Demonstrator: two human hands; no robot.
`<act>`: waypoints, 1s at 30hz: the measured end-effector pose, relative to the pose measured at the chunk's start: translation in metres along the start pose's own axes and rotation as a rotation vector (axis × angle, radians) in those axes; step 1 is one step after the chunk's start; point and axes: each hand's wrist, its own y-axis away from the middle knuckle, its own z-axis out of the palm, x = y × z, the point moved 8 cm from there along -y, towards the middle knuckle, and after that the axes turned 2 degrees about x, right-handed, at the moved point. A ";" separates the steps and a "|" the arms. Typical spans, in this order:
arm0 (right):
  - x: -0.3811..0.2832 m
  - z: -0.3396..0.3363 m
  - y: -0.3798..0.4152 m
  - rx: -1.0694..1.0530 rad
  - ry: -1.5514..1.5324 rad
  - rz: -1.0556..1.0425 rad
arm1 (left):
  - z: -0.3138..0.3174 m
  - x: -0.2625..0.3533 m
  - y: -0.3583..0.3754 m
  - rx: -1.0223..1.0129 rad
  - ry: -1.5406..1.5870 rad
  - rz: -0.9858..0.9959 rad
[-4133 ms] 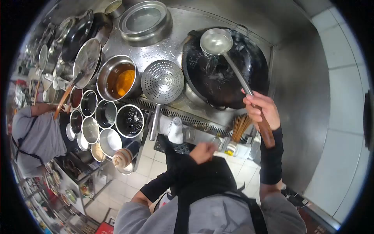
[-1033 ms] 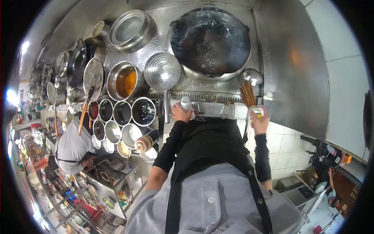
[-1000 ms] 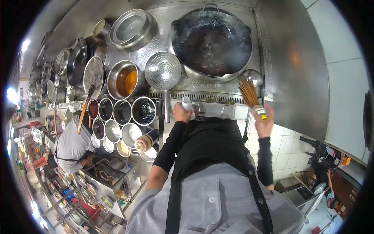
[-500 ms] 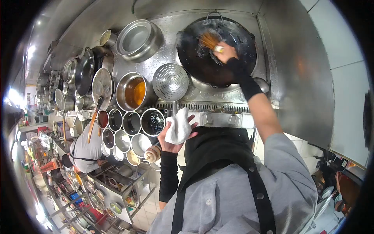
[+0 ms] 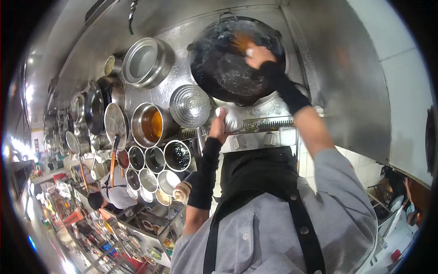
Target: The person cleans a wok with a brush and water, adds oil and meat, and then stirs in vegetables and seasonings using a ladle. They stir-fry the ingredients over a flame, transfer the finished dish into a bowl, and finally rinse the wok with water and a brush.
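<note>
A large black wok (image 5: 223, 75) sits on the metal range, wet inside and faintly steaming. Over its upper right part, my right hand (image 5: 260, 55) grips a brown bristle brush (image 5: 243, 42), blurred by motion, with the bristles against the wok's inside. Near the wok's lower rim, my left hand (image 5: 219, 125) is closed on a folded white cloth (image 5: 232, 119). Just left of that hand lies a perforated metal strainer (image 5: 190, 106), its handle toward me.
Left of the strainer stands a pot of orange liquid (image 5: 152, 125). Several seasoning containers (image 5: 177, 155) fill the lower left. Lidded pots (image 5: 142, 63) and pans (image 5: 94, 108) line the back left. A co-worker (image 5: 119, 192) bends at the far left.
My left hand has moved up and right with the cloth, toward the wok's lower rim, and has closed around it. My right hand has shifted the brush slightly within the wok. The view has shifted.
</note>
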 end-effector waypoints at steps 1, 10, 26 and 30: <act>-0.011 0.030 -0.017 0.033 -0.063 -0.029 | 0.017 0.000 -0.009 -0.012 -0.033 -0.054; -0.005 0.043 0.090 -0.275 -0.245 -0.274 | 0.063 -0.038 -0.102 -0.080 0.164 -0.210; 0.015 -0.160 0.251 0.504 -0.583 0.128 | -0.040 0.000 0.006 0.457 -0.281 0.329; 0.008 -0.107 0.254 0.314 -0.803 0.196 | -0.048 0.021 0.027 0.581 -0.464 0.438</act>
